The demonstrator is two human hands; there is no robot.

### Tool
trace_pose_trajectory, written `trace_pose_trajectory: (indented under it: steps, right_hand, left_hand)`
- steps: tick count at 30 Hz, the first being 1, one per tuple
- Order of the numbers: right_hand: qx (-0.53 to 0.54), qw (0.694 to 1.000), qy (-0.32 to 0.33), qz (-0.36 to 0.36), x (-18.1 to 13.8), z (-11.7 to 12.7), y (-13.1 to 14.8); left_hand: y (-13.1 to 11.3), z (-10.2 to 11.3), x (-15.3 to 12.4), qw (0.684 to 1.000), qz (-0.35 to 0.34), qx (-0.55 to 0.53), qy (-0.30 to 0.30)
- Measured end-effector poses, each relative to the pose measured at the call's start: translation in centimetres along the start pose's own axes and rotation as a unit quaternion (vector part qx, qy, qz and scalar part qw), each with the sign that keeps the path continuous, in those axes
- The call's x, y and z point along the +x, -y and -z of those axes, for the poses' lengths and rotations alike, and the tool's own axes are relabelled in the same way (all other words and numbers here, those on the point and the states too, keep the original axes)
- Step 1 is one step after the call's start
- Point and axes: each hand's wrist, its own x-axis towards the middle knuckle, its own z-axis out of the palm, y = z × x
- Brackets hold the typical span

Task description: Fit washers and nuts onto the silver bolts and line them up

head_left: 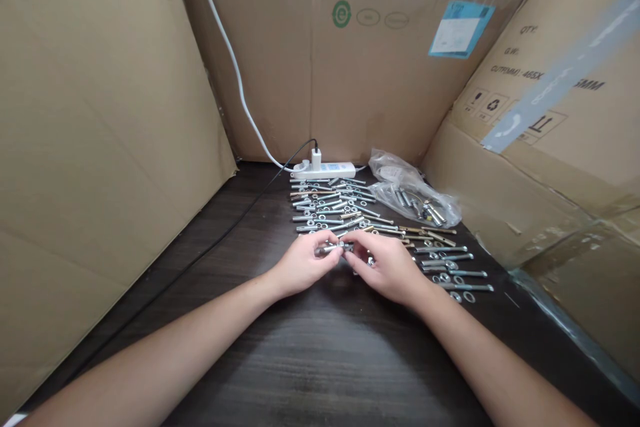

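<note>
Between my two hands a silver anchor bolt (327,249) lies roughly level above the table. My left hand (306,264) pinches its shank between thumb and fingers. At the right end, the fingertips of my right hand (387,264) are closed on the bolt around what looks like a nut; the fingers partly hide it. Just behind the hands, rows of metal bolts (320,221) lie with loose washers and nuts among them. More long bolts (447,249) and a ring-shaped washer (469,297) lie to the right of my right hand.
A white power strip (330,170) with a plug-in charger stands behind the rows. Its black cable (220,238) crosses the dark table (280,360) on the left. A clear plastic bag (415,190) of metal parts sits back right. Cardboard walls (260,67) enclose three sides.
</note>
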Motion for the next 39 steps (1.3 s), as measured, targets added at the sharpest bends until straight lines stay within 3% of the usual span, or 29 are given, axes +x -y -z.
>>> trace_pose_trajectory:
  steps: [11,25,39]
  right_hand:
    - [-0.001,1.000,-0.027,0.013,0.02,-0.58,-0.55]
    - [0.021,0.999,0.021,-0.023,-0.11,-0.07,0.00]
    - [0.005,1.000,-0.004,-0.005,0.00,-0.51,-0.35]
  left_hand:
    - [0.22,0.05,0.06,1.000,0.005,0.013,0.012]
    - [0.26,0.03,-0.01,1.000,0.006,0.012,0.007]
    - [0.17,0.06,0.07,1.000,0.009,0.026,0.010]
